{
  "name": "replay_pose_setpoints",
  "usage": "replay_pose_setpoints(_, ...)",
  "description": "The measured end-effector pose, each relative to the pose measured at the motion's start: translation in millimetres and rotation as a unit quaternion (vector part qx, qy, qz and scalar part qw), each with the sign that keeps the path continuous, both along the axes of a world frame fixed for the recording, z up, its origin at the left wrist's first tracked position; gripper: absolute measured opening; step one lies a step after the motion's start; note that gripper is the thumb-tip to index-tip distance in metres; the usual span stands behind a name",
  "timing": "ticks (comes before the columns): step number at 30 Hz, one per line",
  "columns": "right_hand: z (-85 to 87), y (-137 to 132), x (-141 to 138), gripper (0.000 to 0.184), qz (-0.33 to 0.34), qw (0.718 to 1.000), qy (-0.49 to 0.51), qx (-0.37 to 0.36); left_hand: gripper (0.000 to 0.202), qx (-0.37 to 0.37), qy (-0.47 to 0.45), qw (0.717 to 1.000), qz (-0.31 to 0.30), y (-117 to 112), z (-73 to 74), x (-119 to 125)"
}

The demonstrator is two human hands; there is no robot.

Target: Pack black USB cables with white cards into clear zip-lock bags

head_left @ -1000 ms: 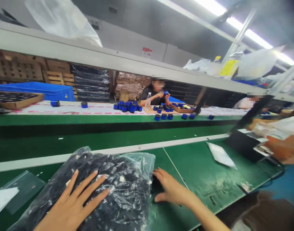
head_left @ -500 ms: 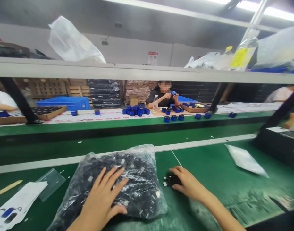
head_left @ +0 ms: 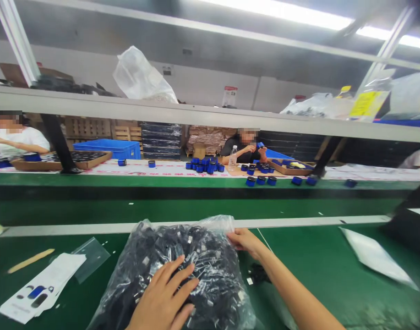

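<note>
A large clear plastic bag (head_left: 210, 256) full of black cables with small silvery ends lies in front of me on the green work surface. My left hand (head_left: 168, 293) rests flat on top of the bag, fingers spread. At the bag's far right corner, my right hand (head_left: 242, 240) pinches the edge of the plastic between thumb and fingers. A small bundle of black cables (head_left: 259, 273) lies on the surface beside the bag, partly hidden under my right forearm.
On the left lie printed cards (head_left: 41, 288), a small clear bag (head_left: 93, 259) and a wooden stick (head_left: 31, 261). A white packet (head_left: 378, 256) is at right. Beyond, blue-and-black round items (head_left: 204, 165) stand on the far bench, where a person (head_left: 242, 146) works. A shelf (head_left: 196, 114) spans above.
My right hand has left the small cable bundle, moved up and left, and taken hold of the bag's corner. My left hand stays on the bag. The camera view has shifted.
</note>
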State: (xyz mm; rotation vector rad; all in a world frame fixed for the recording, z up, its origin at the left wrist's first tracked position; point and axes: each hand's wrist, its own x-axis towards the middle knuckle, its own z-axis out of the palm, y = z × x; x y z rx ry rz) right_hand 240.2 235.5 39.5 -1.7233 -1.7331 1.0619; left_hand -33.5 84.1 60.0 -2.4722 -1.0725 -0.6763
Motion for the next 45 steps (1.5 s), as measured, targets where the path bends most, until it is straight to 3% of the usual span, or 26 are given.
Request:
replay_pose_setpoints(4, -4.8, -7, 4, 0.020, 0.006, 0.998, 0.058, -0.004, 0.037, 0.031, 0.023, 0.999, -0.016, 2, -11.2, -2)
replay_pose_setpoints(8, -3.0, -25, 15, 0.024, 0.030, 0.993, 0.114, 0.020, 0.022, 0.085, -0.017, 0.996, -0.013, 1, -29.8, -7)
replay_pose_setpoints(12, -9.4, -35, 29, 0.031, 0.022, 0.990, 0.138, -0.004, 0.024, 0.047, 0.025, 0.999, -0.003, -6, -33.8, -14)
replay_pose_setpoints(16, -17.1, -37, 38, 0.024, -0.007, 0.990, 0.141, -0.014, 0.027, -0.016, -0.028, 0.999, -0.001, -11, -19.8, -15)
replay_pose_setpoints(20, -16.9, -38, 42, 0.022, -0.006, 0.987, 0.158, -0.002, 0.018, -0.090, -0.076, 0.993, 0.005, -3, 12.9, 0)
replay_pose_setpoints(24, -18.5, -40, 40, 0.023, 0.003, 0.983, 0.181, 0.006, 0.021, -0.236, 0.053, 0.969, 0.048, 29, 57.1, 40)
replay_pose_setpoints(27, -22.3, -41, 38, 0.023, 0.000, 0.981, 0.191, 0.012, 0.024, -0.256, 0.098, 0.956, 0.102, 62, 77.0, 73)
replay_pose_setpoints(29, -24.2, -41, 38, 0.023, -0.001, 0.980, 0.197, 0.013, 0.030, -0.272, 0.126, 0.945, 0.130, 78, 80.1, 88)
replay_pose_setpoints(33, -23.7, -40, 38, 0.022, 0.003, 0.979, 0.206, 0.012, 0.027, -0.295, 0.168, 0.928, 0.156, 96, 71.9, 99)
replay_pose_setpoints(38, -21.4, -39, 34, 0.023, 0.009, 0.983, 0.184, 0.008, 0.018, -0.316, 0.174, 0.926, 0.107, 108, 63.9, 98)
replay_pose_setpoints(42, -20.6, -47, 30, 0.022, 0.007, 0.992, 0.124, 0.012, 0.013, -0.295, 0.139, 0.942, 0.073, 109, 65.7, 96)
replay_pose_setpoints(45, -9.4, -60, 27, 0.020, -0.011, 0.997, 0.053, 0.049, 0.018, -0.276, 0.117, 0.952, 0.057, 109, 63.6, 96)
